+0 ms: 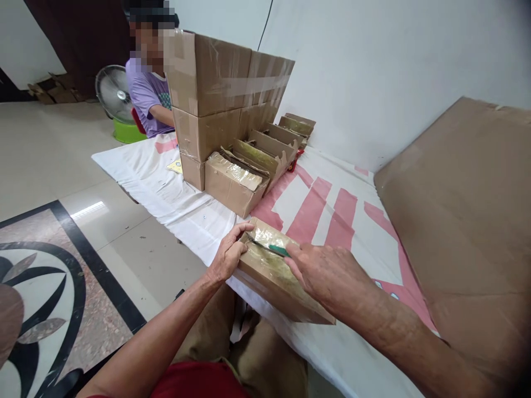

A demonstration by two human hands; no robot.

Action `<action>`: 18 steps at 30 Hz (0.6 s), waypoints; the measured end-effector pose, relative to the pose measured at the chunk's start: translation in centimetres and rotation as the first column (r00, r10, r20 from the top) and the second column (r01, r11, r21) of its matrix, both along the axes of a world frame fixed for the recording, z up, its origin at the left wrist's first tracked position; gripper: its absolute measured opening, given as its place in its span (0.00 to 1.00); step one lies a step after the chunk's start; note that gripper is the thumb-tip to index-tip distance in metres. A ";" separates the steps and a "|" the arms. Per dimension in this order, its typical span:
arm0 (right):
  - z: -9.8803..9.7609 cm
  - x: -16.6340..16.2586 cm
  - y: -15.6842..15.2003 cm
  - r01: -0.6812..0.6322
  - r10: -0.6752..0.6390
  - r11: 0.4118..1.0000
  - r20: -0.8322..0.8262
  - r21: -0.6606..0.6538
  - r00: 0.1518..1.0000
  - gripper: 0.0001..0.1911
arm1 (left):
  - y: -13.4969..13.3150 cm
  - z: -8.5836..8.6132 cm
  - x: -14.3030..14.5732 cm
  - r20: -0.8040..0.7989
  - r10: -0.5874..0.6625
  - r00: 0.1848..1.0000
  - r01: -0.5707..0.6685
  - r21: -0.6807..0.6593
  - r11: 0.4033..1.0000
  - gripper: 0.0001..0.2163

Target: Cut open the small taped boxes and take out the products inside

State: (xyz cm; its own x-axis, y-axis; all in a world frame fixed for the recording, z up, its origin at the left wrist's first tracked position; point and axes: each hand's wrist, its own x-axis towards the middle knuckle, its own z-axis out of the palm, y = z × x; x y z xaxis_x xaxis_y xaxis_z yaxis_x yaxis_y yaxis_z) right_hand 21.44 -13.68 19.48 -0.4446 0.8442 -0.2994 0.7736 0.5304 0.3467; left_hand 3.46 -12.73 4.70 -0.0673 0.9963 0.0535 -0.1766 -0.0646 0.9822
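Note:
A taped cardboard box (286,282) lies near the front edge of the cloth-covered table. My left hand (228,251) grips its far left end, the thumb and fingers on either side of the corner. In my right hand (313,268) is a knife with a green handle (279,250). Its thin dark blade points left toward my left hand and lies along the shiny clear tape on the box's top. Whether the blade has gone into the tape I cannot tell. Part of the handle is hidden inside my right fingers.
Taped boxes (219,74) are stacked at the back left, beside a row of opened boxes (257,152). A large cardboard sheet (460,210) leans at the right. Behind the stack sits a person in a purple shirt (143,94), near a fan (113,94). A white-and-pink cloth (323,213) covers the table.

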 end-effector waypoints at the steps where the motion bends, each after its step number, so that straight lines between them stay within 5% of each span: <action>1: 0.1 0.4 0.1 -0.015 0.015 1.000 0.004 -0.015 1.000 0.12 | 0.0 0.1 0.0 -0.010 0.013 1.000 -0.013 -0.001 1.000 0.25; 10: 1.7 3.7 -0.7 0.098 -0.102 0.987 -0.027 -0.127 0.994 0.14 | -0.1 0.1 0.0 -0.091 0.068 0.994 -0.067 0.014 0.998 0.23; 14: 0.2 6.1 -0.9 0.049 -0.048 0.996 0.022 -0.078 0.999 0.12 | 0.0 -0.1 -0.1 -0.104 0.077 0.992 -0.077 0.010 0.997 0.24; 18: -1.9 9.9 -1.3 -0.020 0.023 1.000 -0.173 0.018 0.985 0.11 | 0.0 0.1 0.1 -0.091 0.064 0.994 -0.064 0.011 0.998 0.23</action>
